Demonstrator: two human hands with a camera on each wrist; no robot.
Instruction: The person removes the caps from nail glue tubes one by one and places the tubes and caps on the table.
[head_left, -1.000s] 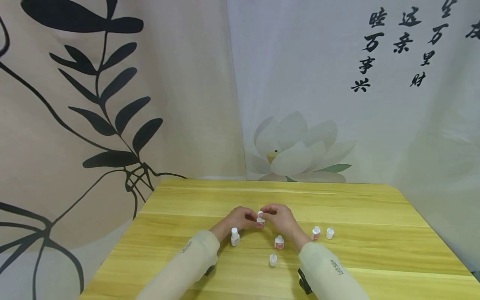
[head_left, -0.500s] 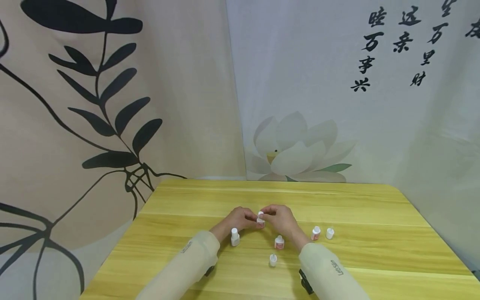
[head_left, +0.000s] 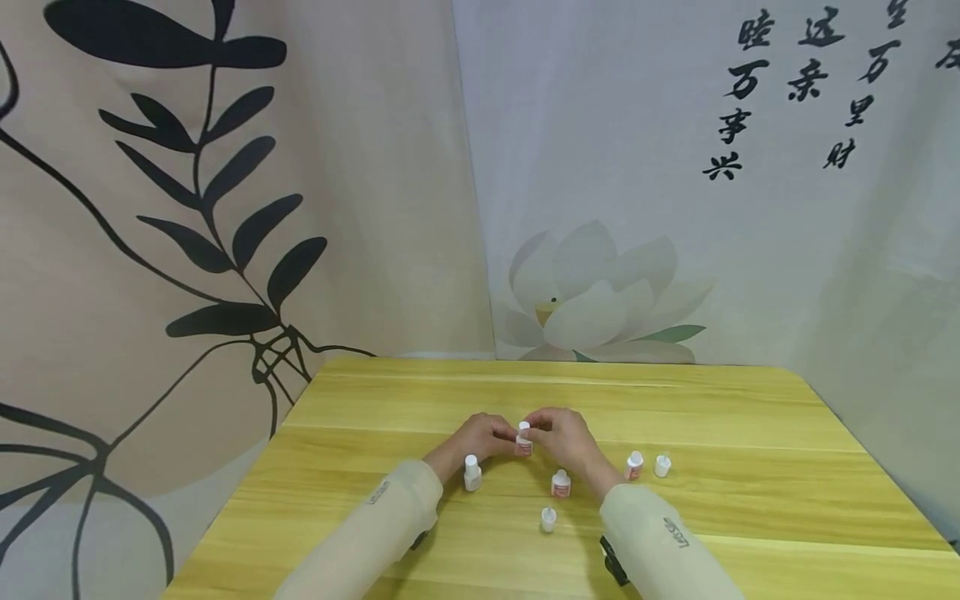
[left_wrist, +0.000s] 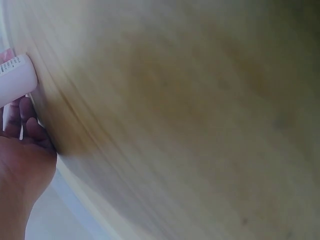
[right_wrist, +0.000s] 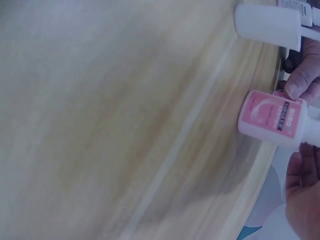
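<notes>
My left hand (head_left: 480,436) holds a small white bottle with a red-pink label (head_left: 524,447) at its lower part, above the middle of the table. The fingers of my right hand (head_left: 564,437) pinch the white cap (head_left: 523,427) at the bottle's top. Whether the cap sits fully on the neck is too small to tell. Close to my right wrist, a bottle with a pink label (right_wrist: 270,117) stands uncapped on the table. A white cap with a thin stem (right_wrist: 267,25) stands near it. Beside my left wrist is another white bottle (head_left: 472,473), with its cap on.
Right of my right forearm stand one more red-labelled bottle (head_left: 634,465) and a loose white cap (head_left: 662,465). All rest on a yellow wood-grain table (head_left: 390,400). Behind its far edge hangs a printed cloth (head_left: 397,208).
Both hands stay at the same bottle and cap, with hardly any visible finger movement. The head view has shifted very slightly.
</notes>
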